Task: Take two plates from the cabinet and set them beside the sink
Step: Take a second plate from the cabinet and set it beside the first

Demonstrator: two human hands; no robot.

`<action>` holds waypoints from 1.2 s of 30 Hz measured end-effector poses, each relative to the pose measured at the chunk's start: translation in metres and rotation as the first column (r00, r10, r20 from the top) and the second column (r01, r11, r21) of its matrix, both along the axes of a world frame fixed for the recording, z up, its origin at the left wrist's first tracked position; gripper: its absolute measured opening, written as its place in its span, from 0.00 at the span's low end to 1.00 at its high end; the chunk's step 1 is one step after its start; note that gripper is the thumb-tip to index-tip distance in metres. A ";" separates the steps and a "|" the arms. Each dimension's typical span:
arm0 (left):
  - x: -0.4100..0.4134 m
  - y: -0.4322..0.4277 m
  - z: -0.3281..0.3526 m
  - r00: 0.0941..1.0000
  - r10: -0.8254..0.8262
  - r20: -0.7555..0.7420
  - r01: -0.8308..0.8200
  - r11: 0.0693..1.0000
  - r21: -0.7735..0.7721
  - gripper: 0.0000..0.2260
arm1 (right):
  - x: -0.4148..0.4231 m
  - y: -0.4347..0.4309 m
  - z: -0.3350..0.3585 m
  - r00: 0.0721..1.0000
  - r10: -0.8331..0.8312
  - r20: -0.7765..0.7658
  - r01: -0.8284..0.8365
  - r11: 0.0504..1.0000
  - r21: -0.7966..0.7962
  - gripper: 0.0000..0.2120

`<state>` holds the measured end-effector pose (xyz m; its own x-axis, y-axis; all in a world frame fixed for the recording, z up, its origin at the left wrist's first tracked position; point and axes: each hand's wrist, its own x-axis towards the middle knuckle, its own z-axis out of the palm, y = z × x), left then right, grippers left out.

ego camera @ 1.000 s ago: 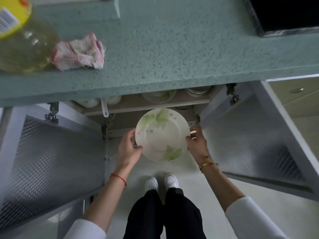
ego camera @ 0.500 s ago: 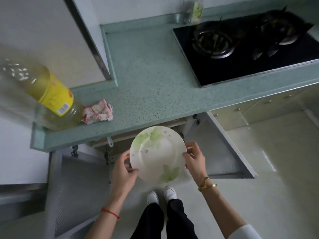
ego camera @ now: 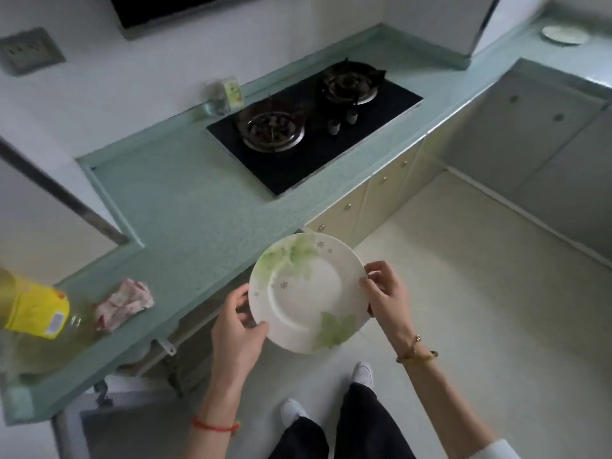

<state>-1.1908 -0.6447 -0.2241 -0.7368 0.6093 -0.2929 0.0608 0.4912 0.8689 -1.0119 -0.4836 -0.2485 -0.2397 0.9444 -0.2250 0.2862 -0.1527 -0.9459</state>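
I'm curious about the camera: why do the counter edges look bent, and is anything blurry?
Head view: the wide lens bows the counter edges; the oil bottle at the left border is smeared and soft; the plate is sharp, evenly lit, without glare.

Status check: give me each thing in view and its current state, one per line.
plate: held face-up over the counter edge
left hand: gripping the plate's left rim
right hand: gripping the plate's right rim
second plate: lying flat on the far counter
cabinet door: open
stove burners: no flame visible
oil bottle: upright on the counter
cloth: crumpled beside the bottle
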 end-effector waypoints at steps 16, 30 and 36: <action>0.183 0.200 0.049 0.862 -0.501 0.079 0.498 0.865 0.051 0.34 | 0.250 0.089 0.059 0.862 -0.500 -0.086 0.504 0.863 0.037 0.04; 0.329 0.381 0.072 0.781 -0.624 0.042 0.615 0.778 0.124 0.33 | 0.402 0.224 0.078 0.782 -0.617 -0.089 0.623 0.779 0.075 0.03; 0.360 0.476 0.067 0.723 -0.690 0.024 0.684 0.721 0.115 0.33 | 0.433 0.302 0.073 0.744 -0.663 -0.085 0.668 0.741 0.068 0.03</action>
